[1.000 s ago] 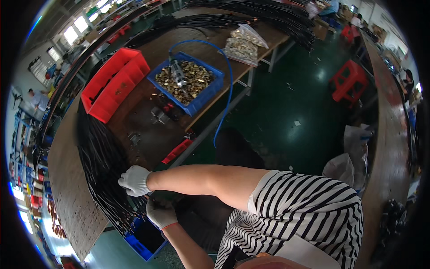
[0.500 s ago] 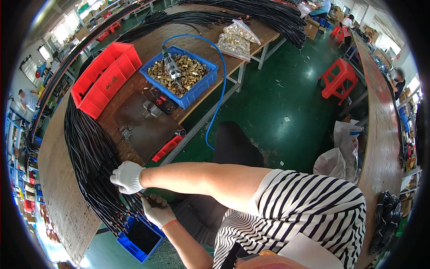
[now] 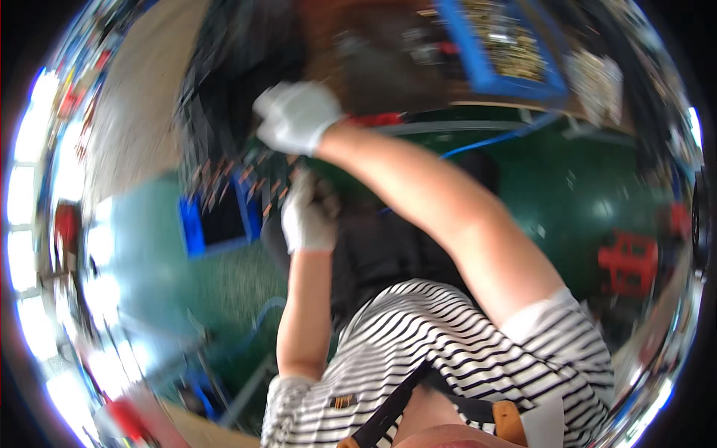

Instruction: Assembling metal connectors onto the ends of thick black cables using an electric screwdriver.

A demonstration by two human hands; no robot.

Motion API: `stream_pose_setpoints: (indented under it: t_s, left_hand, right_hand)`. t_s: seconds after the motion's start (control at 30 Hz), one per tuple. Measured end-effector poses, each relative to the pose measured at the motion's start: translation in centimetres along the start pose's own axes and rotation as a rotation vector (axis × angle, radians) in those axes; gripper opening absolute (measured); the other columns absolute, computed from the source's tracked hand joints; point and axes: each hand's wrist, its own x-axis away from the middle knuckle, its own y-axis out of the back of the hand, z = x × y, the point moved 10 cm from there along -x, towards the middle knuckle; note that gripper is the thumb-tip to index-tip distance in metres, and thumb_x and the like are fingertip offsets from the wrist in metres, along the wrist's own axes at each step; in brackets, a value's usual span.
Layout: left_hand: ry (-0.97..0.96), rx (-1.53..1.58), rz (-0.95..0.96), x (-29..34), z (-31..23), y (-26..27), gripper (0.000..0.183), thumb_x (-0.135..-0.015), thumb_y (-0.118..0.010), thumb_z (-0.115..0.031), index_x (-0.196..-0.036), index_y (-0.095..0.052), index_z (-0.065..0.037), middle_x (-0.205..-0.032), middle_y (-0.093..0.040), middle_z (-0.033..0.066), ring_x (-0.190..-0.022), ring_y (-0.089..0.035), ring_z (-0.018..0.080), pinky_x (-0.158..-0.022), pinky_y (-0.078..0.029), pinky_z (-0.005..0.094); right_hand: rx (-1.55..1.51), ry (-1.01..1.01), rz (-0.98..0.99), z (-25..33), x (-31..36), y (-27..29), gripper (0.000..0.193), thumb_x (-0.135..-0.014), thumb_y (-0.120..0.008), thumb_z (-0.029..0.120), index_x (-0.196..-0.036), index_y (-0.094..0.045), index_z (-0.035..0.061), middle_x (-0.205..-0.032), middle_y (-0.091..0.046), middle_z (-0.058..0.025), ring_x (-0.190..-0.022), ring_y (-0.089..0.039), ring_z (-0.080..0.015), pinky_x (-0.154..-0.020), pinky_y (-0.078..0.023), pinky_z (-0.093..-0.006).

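The picture is motion-blurred. A thick bundle of black cables (image 3: 224,82) lies along the brown workbench (image 3: 142,97) and hangs over its edge, its copper-tipped ends (image 3: 231,179) pointing down. My right hand (image 3: 295,116), in a white glove, reaches across my body and closes on the bundle at the bench edge. Just below it, my left hand (image 3: 310,216), also gloved, is curled around the hanging cable ends. My striped shirt fills the lower middle.
A blue bin of brass parts (image 3: 508,52) sits on the bench at the upper right, next to a clear bag (image 3: 597,82). A thin blue hose (image 3: 493,140) runs under the bench. A small blue bin (image 3: 216,220) and a red stool (image 3: 631,261) stand on the green floor.
My head has swung down and sideways, blurring the view. My right hand now sits higher on the bundle at the bench edge. My left hand stays under it at the cable ends.
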Motion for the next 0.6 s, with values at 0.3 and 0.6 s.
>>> stream_pose_setpoints:
  t_s: [0.3,0.6]
  left_hand:
    - [0.068,0.139,-0.17,2.4,5.6,8.7,0.014,-0.106,-0.062,-0.023,-0.108,-0.069,-0.011,-0.089,-0.069,0.0034,-0.076,-0.064,0.0174,-0.062,-0.049,0.0291]
    - [-0.215,0.234,0.003,1.4,-2.1,8.4,0.028,-0.102,-0.053,-0.013,-0.128,-0.063,-0.008,-0.106,-0.067,0.0045,-0.087,-0.063,0.0176,-0.071,-0.05,0.0337]
  right_hand:
    - [-0.029,0.162,-0.197,-0.6,1.2,-1.8,0.012,-0.089,-0.067,0.024,-0.099,-0.068,0.0158,-0.092,-0.074,-0.0095,-0.082,-0.073,-0.0379,-0.069,-0.059,-0.0518]
    - [0.064,0.61,-0.067,2.9,4.1,-0.5,0.035,-0.08,-0.079,0.015,-0.113,-0.077,0.0275,-0.116,-0.072,0.001,-0.117,-0.067,-0.0248,-0.117,-0.043,-0.0486]
